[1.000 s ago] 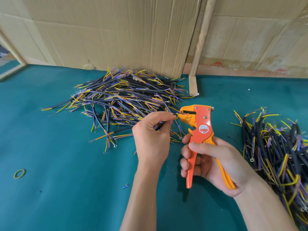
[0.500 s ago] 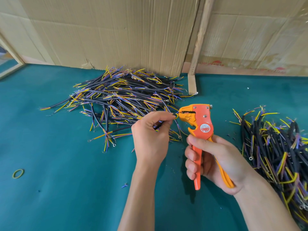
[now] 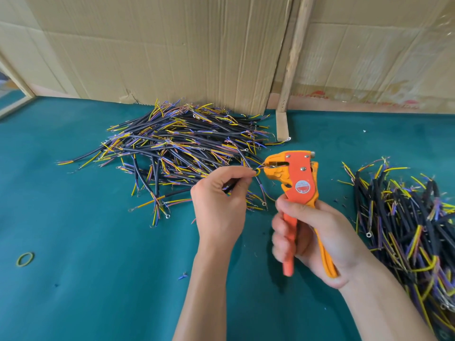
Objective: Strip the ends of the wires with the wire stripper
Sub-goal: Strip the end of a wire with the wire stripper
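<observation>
Since a second ago the right hand has squeezed the wire stripper handles closer together. It grips them beside the left wire pile, while the left hand pinches a wire at the stripper's mouth.

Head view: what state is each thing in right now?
wire stripper: upright, handles squeezed by the right hand, nose at the wire end.
wire: pinched by the left hand, tip in the stripper's mouth.
left wire pile: loose heap.
right wire pile: loose heap.
rubber band: lying flat.
</observation>
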A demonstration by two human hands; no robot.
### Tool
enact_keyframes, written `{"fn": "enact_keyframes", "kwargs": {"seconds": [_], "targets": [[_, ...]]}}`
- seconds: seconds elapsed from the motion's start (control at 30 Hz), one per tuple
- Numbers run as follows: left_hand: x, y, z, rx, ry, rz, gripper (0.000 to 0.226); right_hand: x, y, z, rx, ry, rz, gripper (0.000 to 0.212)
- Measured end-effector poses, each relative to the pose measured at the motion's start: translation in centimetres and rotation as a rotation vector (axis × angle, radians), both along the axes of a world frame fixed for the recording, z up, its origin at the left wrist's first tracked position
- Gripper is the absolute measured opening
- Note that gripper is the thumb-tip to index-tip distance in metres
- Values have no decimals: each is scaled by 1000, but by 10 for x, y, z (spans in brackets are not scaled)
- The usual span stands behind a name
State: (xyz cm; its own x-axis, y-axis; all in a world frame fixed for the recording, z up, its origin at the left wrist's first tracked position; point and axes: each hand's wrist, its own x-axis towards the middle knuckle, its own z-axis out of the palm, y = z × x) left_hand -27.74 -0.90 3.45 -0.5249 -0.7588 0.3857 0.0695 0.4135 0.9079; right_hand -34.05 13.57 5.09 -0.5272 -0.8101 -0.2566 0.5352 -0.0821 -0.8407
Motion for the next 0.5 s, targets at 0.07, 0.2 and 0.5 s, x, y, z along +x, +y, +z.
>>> {"fn": "enact_keyframes", "kwargs": {"seconds": [0.07, 0.2, 0.5], "targets": [[-2, 2, 0, -1, -3, 12, 26, -4, 3, 1, -48, -28, 17, 28], [-2, 2, 0, -1, -15, 32, 25, -11, 13, 0, -43, 16, 72, 34], [-2, 4, 2, -9, -39, 31, 30, -12, 12, -7, 63, 138, 60, 22]]}}
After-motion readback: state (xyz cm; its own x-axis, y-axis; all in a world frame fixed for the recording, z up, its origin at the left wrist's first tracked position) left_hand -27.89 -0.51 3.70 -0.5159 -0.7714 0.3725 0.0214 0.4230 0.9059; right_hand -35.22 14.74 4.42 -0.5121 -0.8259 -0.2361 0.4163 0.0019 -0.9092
